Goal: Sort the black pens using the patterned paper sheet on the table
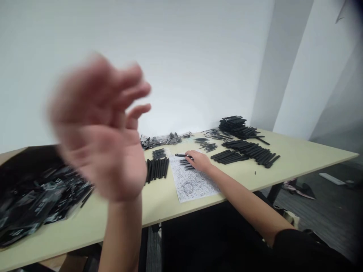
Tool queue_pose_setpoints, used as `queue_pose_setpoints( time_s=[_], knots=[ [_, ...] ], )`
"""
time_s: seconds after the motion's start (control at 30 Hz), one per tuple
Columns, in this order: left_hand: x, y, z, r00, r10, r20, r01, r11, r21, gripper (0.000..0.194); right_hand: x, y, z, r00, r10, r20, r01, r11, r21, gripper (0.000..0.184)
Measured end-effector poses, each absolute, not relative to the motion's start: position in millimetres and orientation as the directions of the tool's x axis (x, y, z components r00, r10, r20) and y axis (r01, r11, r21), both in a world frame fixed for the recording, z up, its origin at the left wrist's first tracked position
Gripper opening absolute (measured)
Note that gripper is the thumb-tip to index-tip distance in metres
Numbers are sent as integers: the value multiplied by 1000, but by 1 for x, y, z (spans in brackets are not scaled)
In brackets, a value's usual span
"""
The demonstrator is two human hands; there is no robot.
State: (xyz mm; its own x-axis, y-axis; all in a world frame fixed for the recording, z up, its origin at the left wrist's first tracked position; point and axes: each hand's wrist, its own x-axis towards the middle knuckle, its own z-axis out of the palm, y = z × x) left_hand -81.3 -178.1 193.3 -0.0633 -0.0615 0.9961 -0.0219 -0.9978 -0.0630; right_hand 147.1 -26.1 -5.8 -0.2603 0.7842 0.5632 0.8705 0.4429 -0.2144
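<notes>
My left hand (99, 128) is raised close to the camera, blurred by motion, palm showing and fingers apart, holding nothing. My right hand (200, 160) rests on a printed sheet of paper (193, 183) on the pale table (297, 155). Its fingers are closed on a black pen (181, 155) that points left. A few more black pens lie on the sheet just under that hand. A neat row of black pens (157, 169) lies left of the sheet.
A cardboard box (11, 155) full of black plastic-wrapped packets (36, 200) stands at the left. Piles of black pens (249, 151) and a taller stack (235, 124) lie at the right. Clear wrappers (161, 140) sit by the white wall. The table's front edge is near me.
</notes>
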Motion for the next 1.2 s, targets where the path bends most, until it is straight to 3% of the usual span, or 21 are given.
queue_pose_setpoints(
  time_s=[0.1,0.17,0.27,0.33,0.37,0.47,0.63,0.9,1.2],
  knots=[
    [-55,-143,175,22,-88,996,128,-988,-90,22,147,-28,-6,-254,780,572,878,434,-202,26],
    [-48,-102,142,275,8,961,377,-921,-101,20,146,-28,-6,-252,775,579,878,434,-200,26],
    [-49,-49,86,609,272,745,613,-757,-225,22,146,-26,-8,-277,761,587,861,468,-201,25],
    [-53,-31,59,734,422,533,633,-710,-310,24,146,-26,-8,-290,758,584,852,482,-203,24],
    [-55,-28,51,740,469,483,645,-699,-310,28,146,-26,-8,-294,760,580,851,484,-203,23],
    [-58,-27,40,655,557,510,725,-655,-215,33,145,-27,-7,-307,757,577,846,495,-199,23],
    [-49,-29,28,634,633,444,750,-644,-151,29,144,-27,-7,-343,738,582,826,532,-187,20],
    [-44,-23,17,615,673,410,777,-604,-175,25,145,-21,-13,-369,707,604,795,577,-189,20],
    [-51,-13,9,584,648,490,739,-674,11,24,148,-15,-17,-410,636,654,728,660,-186,16]
  ],
)
